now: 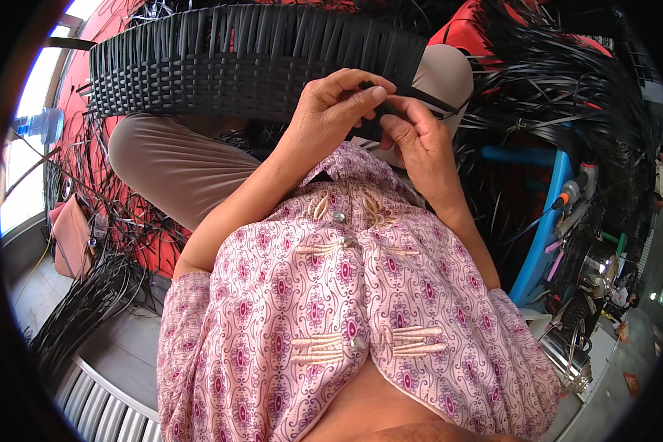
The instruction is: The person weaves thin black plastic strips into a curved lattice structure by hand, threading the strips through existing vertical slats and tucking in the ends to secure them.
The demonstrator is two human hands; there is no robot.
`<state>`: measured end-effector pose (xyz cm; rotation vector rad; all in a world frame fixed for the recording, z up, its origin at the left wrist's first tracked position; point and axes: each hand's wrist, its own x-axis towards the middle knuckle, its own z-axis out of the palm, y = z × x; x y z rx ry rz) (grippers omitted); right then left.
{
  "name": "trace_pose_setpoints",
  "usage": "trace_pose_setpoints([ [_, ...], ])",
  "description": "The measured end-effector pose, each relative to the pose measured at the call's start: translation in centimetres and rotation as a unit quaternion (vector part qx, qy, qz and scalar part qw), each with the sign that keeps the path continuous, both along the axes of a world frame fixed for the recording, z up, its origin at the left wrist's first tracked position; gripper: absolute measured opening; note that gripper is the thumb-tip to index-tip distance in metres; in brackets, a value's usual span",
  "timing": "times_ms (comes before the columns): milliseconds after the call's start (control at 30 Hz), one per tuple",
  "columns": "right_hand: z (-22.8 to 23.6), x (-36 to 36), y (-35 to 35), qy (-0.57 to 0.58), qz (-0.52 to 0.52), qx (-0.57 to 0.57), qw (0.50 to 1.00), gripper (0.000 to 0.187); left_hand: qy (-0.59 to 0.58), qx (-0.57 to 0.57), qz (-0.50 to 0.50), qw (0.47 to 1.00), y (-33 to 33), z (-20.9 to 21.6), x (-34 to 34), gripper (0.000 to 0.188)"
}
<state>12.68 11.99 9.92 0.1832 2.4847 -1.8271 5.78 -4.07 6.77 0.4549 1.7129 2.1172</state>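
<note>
Apparently, your left hand [340, 102] and right hand [425, 140], close together, pinch a slim black strip [429, 97] at the right end of the black wicker panel [250, 65] against your legs. Likely light, springy; grip its close-woven band [169, 87]. The strip may slip.

The woven panel [191, 85] looks like plastic strip, mostly matt, its weave rough and ribbed. Loose strips [567, 99] look like glossy plastic. The blouse [265, 306] is printed cloth with satiny embroidery [317, 346] and shiny buttons [357, 343]; the trousers [177, 166] are matt cloth. The vessel [567, 361] is polished metal, the bottle [48, 125] translucent plastic.
</note>
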Motion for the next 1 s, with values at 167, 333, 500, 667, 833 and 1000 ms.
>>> trace_pose_setpoints([
  [167, -0.5, 0.3, 0.5, 0.007, -0.057, -0.024, 0.998, 0.018, -0.071, -0.004, 0.005, 0.997, 0.9, 0.5, 0.0, 0.018],
  [333, -0.7, 0.3, 0.8, -0.024, -0.090, -0.049, 0.994, 0.017, -0.081, 0.013, 0.022, 0.996, 1.4, 0.6, 0.2, 0.015],
  [500, -1.7, 0.7, 1.4, -0.043, -0.084, -0.021, 0.995, 0.016, -0.093, -0.038, 0.002, 0.995, 1.2, 0.2, 0.3, 0.014],
  [667, -3.5, 1.8, 1.8, -0.007, -0.056, 0.023, 0.998, 0.016, -0.070, -0.072, -0.043, 0.994, 0.8, -1.4, 0.4, 0.012],
  [833, -3.2, 1.8, 2.3, 0.007, -0.087, 0.006, 0.996, 0.016, -0.088, -0.051, -0.063, 0.993, 1.5, -1.6, 0.3, 0.012],
  [1000, -2.0, 0.1, 3.9, 0.107, -0.161, 0.133, 0.972, 0.016, -0.007, -0.103, -0.005, 0.995, 3.2, -0.8, -1.6, 0.021],
])
